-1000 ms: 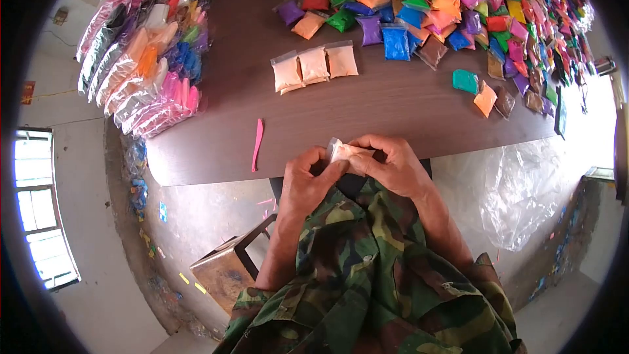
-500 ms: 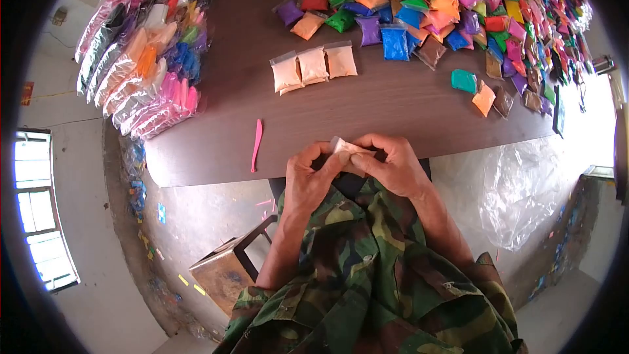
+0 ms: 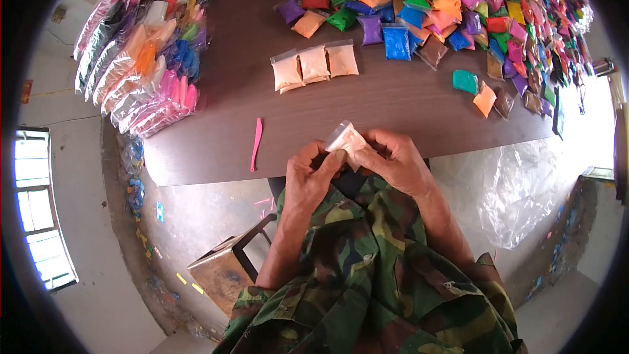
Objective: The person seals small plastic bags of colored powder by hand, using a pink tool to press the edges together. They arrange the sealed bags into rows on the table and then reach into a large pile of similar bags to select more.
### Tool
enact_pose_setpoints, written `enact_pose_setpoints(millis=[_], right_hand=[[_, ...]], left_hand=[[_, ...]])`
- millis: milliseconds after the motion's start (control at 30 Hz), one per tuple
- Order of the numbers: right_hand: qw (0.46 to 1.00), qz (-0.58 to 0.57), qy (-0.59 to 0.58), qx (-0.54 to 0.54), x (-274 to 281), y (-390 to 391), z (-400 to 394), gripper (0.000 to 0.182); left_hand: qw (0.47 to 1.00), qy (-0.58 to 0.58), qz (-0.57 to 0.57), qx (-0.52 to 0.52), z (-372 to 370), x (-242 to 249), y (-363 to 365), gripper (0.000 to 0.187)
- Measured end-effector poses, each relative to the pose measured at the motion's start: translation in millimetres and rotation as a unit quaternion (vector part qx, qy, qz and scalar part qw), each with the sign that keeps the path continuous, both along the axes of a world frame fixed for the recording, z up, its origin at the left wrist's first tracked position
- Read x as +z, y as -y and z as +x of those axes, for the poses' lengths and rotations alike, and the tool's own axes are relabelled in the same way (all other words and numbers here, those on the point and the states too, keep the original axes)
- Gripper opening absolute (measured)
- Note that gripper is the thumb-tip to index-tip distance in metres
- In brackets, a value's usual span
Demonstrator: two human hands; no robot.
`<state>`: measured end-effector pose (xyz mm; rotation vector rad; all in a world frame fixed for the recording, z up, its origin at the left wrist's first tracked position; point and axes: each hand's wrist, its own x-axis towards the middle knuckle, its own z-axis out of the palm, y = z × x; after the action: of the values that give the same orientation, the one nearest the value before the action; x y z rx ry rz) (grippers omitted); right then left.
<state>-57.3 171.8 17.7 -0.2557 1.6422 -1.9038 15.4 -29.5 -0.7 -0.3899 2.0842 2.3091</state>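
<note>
A small clear plastic bag (image 3: 351, 141) with pale peach contents is pinched between my two hands, just over the table's front edge. My left hand (image 3: 310, 174) grips its left side with thumb and fingers. On the right side, my right hand (image 3: 394, 162) is closed on the same bag, its thumb across the front. The bag is tilted, with its clear top pointing up and left. Beyond my hands, several similar peach bags (image 3: 314, 64) lie in a row on the table. A pink plastic knife (image 3: 257, 144) rests to the left of my hands.
A large heap of colourful bags (image 3: 452, 6) covers the table's back right. Large packs of coloured pieces (image 3: 147, 46) are piled at the left. A green bag (image 3: 465, 81) lies at the right. Below stand a wooden stool (image 3: 226, 267) and clear plastic sheeting (image 3: 521, 196).
The peach bag has come up and turned in my fingers, so more of it and its clear top show. Both hands keep nearly the same place.
</note>
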Motion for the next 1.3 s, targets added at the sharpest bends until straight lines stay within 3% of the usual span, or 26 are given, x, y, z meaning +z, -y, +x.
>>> enact_pose_setpoints(millis=[267,467,567,667,867,933,1067,1133,1300], right_hand=[[0.999,0.021,-0.024,-0.03,-16.1,0.5,5.3,0.026],[0.998,0.033,-0.033,-0.033,-1.2,4.5,5.1,0.027],[0.998,0.021,-0.035,-0.044,0.2,7.1,5.7,0.029],[0.998,0.036,-0.038,-0.045,-9.1,7.2,5.3,0.029],[0.993,0.065,-0.081,-0.051,-16.1,7.7,8.1,0.031],[0.991,0.075,-0.089,-0.058,-16.1,6.5,8.7,0.029],[0.99,-0.005,-0.059,-0.127,-10.7,11.3,13.0,0.023],[0.984,-0.068,-0.037,-0.162,-13.0,13.7,11.2,0.021],[0.983,-0.13,0.026,-0.128,-12.8,11.5,10.8,0.026]], left_hand=[[0.999,0.001,-0.047,-0.012,-6.7,9.5,-1.3,0.028],[1.0,-0.007,-0.014,-0.014,-5.5,5.6,0.6,0.024],[0.996,0.0,-0.081,-0.035,-5.4,13.7,5.4,0.023],[1.0,-0.007,0.008,0.012,-4.8,15.5,1.4,0.024],[0.998,-0.033,-0.052,0.024,-6.2,6.1,-0.8,0.027],[0.999,-0.008,-0.018,0.036,-6.6,3.7,-2.7,0.025],[0.999,0.031,-0.013,0.039,-9.6,18.9,-8.8,0.03],[0.998,0.025,-0.04,-0.035,-7.4,20.1,-7.7,0.035],[0.996,0.024,-0.077,-0.028,-8.3,18.6,-16.3,0.025]])
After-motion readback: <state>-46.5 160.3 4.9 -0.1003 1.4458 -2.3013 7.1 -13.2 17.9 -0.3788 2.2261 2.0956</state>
